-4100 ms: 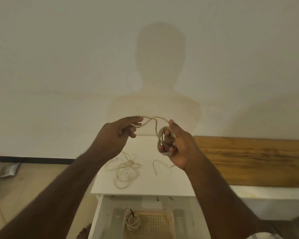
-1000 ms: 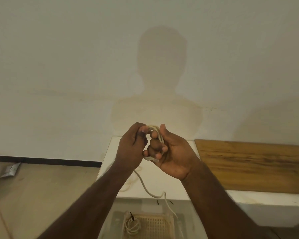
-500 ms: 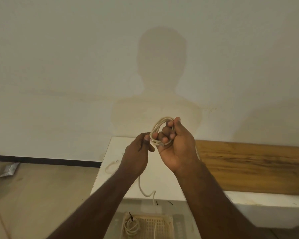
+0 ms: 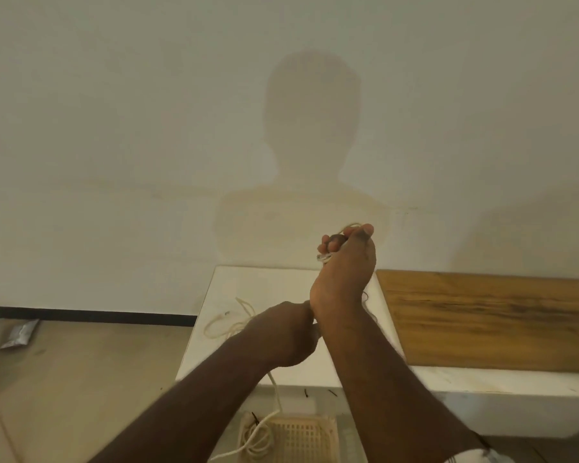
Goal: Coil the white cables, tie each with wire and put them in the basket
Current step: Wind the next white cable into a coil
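Observation:
My right hand [image 4: 343, 275] is raised above the white table [image 4: 281, 285], fingers closed around a small coil of white cable [image 4: 325, 257]; only bits of the coil peek out past the fingers. Below it, my left hand [image 4: 283, 334] is closed on the same cable's loose tail, which hangs down [image 4: 276, 392] toward the basket. A second white cable [image 4: 226, 324] lies loose on the table, partly behind my left hand. The cream basket [image 4: 301, 439] sits low at the bottom edge, with a tied coil [image 4: 253, 436] in its left side.
A wooden board [image 4: 488, 315] lies on the right half of the white surface. Two short dark wire pieces [image 4: 306, 392] rest near the table's front edge. A silver packet [image 4: 20, 332] lies on the floor at the left. The wall stands close behind the table.
My right hand has lifted and turned with the coil held in it. My left hand has dropped below the right wrist, drawing the tail downward toward the basket.

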